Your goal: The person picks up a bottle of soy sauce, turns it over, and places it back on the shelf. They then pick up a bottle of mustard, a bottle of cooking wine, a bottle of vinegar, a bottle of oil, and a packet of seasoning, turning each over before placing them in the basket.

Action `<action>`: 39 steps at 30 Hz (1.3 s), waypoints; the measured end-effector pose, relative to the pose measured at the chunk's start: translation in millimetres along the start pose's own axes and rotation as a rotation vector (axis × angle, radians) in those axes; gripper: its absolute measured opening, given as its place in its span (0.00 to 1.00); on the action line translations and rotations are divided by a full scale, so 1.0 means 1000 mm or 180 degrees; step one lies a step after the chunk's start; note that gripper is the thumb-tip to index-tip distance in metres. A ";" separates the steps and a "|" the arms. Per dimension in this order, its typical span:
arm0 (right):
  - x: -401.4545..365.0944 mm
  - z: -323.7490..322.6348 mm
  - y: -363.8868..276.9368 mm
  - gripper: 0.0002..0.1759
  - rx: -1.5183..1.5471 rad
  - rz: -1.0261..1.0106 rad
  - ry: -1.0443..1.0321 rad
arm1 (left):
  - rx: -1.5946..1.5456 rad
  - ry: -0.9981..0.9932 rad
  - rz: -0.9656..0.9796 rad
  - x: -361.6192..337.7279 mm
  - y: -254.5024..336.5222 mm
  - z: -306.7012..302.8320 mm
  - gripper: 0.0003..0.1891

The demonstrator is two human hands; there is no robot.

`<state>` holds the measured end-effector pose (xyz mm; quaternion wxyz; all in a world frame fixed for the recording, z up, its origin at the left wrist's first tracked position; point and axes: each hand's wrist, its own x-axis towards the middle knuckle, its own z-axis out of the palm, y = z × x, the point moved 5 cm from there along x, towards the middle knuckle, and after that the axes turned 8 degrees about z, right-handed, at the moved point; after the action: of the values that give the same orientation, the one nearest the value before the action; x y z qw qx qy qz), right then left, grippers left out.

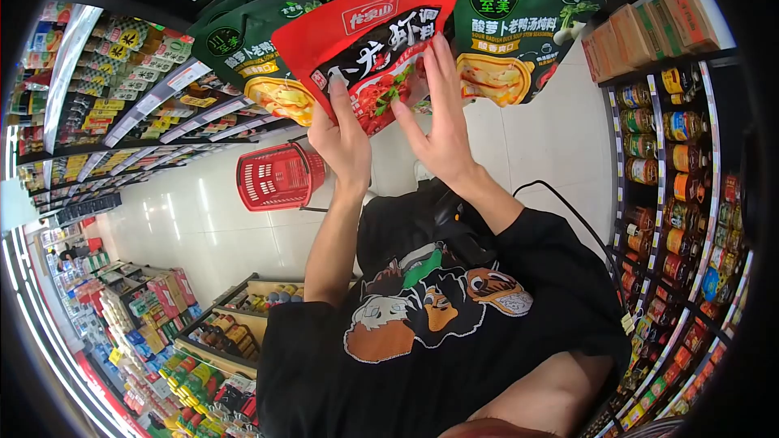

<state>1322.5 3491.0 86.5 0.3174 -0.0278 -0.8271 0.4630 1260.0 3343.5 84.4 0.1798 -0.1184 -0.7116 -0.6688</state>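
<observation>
A red seasoning packet [369, 24] with a black label and a picture of red food is held up in front of green packets. My left hand [342, 134] grips its lower left edge, thumb on the front. On the right side, my right hand [442, 118] has its fingers lying against the packet's front, the thumb near the food picture. Green soup seasoning packets hang or stand behind it, one [507, 32] to the right and another [256, 57] to the left.
A red shopping basket [276, 178] is on the tiled floor [195, 211] below the left hand. Jars [686, 158] fill shelves on the right, with cardboard boxes [649, 28] above. Packaged goods line the shelves [138, 57] on the left. A wooden display [231, 324] stands lower left.
</observation>
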 end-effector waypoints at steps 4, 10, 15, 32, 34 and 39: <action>0.007 -0.007 -0.007 0.40 -0.0008 -0.0181 0.0146 | -0.0086 -0.0121 0.0043 0.000 -0.009 -0.007 0.14; 0.014 -0.008 -0.011 0.37 -0.0053 -0.0239 -0.0022 | -0.0061 -0.0249 -0.0004 0.004 -0.019 -0.010 0.13; 0.022 -0.005 -0.008 0.38 -0.0134 -0.0232 -0.0047 | 0.0270 -0.0168 0.0288 0.001 0.001 -0.009 0.12; 0.019 -0.031 -0.024 0.32 -0.0176 -0.0548 0.0418 | 0.0001 -0.0501 -0.0071 0.016 -0.013 -0.018 0.15; 0.019 -0.032 -0.021 0.32 -0.0273 -0.0549 0.0434 | -0.0127 -0.0475 -0.0083 0.017 -0.019 -0.011 0.14; 0.024 -0.031 -0.020 0.33 -0.0302 -0.0457 0.0353 | -0.0310 -0.0509 -0.0172 0.020 -0.024 0.002 0.15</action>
<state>1325.7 3510.4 125.6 0.3933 -0.0090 -0.8291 0.3971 1232.0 3342.1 71.2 0.0984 -0.1607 -0.6933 -0.6956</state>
